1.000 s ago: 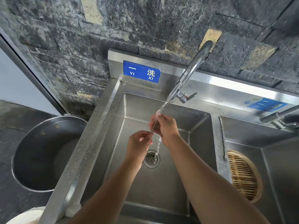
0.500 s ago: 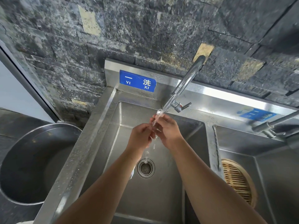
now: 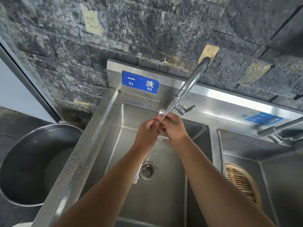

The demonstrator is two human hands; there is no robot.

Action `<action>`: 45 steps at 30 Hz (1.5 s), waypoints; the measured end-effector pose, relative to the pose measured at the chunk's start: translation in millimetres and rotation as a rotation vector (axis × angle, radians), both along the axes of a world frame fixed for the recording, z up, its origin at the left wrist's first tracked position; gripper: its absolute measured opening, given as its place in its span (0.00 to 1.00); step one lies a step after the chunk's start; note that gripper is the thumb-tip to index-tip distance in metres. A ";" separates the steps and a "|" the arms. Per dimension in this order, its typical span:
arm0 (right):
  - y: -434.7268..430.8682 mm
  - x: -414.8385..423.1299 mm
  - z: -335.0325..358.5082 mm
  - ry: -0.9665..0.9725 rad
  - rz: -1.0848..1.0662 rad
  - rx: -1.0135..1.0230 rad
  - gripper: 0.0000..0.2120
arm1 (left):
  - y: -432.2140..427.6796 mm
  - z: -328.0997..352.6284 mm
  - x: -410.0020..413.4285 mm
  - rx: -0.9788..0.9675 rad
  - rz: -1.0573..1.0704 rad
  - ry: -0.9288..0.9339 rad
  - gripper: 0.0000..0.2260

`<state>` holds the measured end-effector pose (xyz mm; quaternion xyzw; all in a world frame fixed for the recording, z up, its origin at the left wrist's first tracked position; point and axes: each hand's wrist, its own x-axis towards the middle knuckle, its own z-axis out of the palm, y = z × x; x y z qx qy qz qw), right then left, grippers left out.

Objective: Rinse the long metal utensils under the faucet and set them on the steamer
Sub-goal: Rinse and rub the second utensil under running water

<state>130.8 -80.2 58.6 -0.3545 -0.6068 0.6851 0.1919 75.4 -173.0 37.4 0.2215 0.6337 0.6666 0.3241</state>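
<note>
Water from the curved steel faucet splashes over a thin long metal utensil, pinched upright between the left hand and right hand, held together above the stainless steel sink basin; its round top shows above the fingers. A second long metal utensil lies along the steel divider ledge; the round bamboo steamer sits in the right-hand basin.

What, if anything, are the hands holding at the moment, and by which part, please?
A long metal utensil: the left hand and right hand both pinch it just below its rounded upper end, under the faucet.
</note>
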 end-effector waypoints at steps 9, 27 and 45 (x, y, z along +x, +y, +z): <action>15.5 -12.2 29.5 -0.073 -0.076 0.115 0.09 | -5.8 -0.7 2.1 -0.023 -0.050 -0.047 0.15; 53.6 -28.1 56.3 0.004 -0.144 0.104 0.07 | -5.4 3.3 -1.7 0.023 -0.097 -0.013 0.16; 69.4 -51.1 55.5 0.171 -0.272 -0.140 0.18 | -14.6 6.7 12.0 -0.022 -0.141 -0.103 0.14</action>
